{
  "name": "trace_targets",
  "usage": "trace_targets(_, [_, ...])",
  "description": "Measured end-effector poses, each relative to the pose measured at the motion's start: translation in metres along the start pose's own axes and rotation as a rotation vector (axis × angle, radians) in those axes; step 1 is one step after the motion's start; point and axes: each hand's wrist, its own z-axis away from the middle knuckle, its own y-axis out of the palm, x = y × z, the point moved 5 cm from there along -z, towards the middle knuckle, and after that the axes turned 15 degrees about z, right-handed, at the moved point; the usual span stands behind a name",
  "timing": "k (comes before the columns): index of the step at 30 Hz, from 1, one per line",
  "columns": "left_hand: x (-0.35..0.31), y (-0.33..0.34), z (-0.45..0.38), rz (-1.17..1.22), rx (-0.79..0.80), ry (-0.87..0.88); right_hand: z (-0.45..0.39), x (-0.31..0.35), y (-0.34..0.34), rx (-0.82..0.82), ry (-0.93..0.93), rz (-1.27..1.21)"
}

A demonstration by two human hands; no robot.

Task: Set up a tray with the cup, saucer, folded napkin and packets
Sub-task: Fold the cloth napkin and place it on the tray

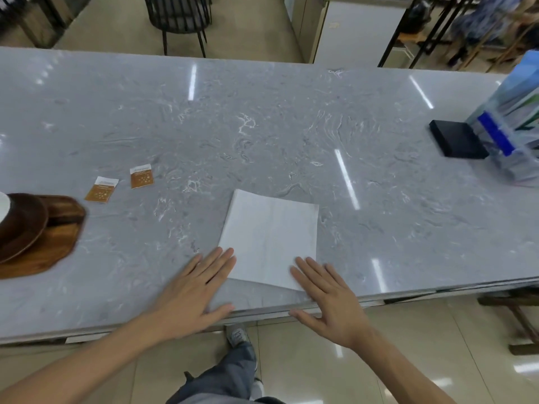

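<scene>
A white napkin (269, 236) lies flat and square on the grey marble counter (262, 126) near its front edge. My left hand (195, 290) rests open, palm down, at the napkin's near left corner. My right hand (326, 295) is open too, fingers spread over the near right corner. Two brown-and-white packets (102, 190) (141, 176) lie on the counter to the left. At the far left edge sits a wooden tray (55, 243) with a dark round saucer (20, 225) on it; a sliver of something white (3, 207) shows on the saucer, mostly cut off.
A black flat box (458, 139) and a clear rack of blue and green packages (513, 121) stand at the right end of the counter. A dark chair (178, 16) and table legs are beyond the far edge. My leg and shoe show below the counter.
</scene>
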Motion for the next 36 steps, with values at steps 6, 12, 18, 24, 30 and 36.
trace_targets(6, [-0.015, 0.004, 0.024, -0.002, -0.07, 0.019, 0.021, 0.007, 0.0, -0.087, 0.01, -0.029])
trace_targets(12, [-0.051, -0.004, 0.03, -0.013, -0.274, 0.0, 0.025, 0.022, -0.027, -0.277, 0.032, -0.055])
trace_targets(18, [-0.123, -0.009, 0.008, 0.277, -0.356, 0.136, 0.014, 0.065, -0.053, -0.359, 0.043, -0.14])
trace_targets(24, [-0.108, -0.035, 0.004, 0.401, -0.405, 0.099, 0.012, 0.056, -0.057, -0.31, 0.109, -0.234])
trace_targets(30, [-0.077, -0.063, 0.032, 0.638, -0.448, 0.084, -0.011, 0.021, -0.066, -0.241, 0.121, -0.109])
trace_targets(36, [-0.05, -0.124, 0.051, 0.865, -0.559, 0.007, -0.037, 0.017, -0.126, -0.292, 0.089, -0.43])
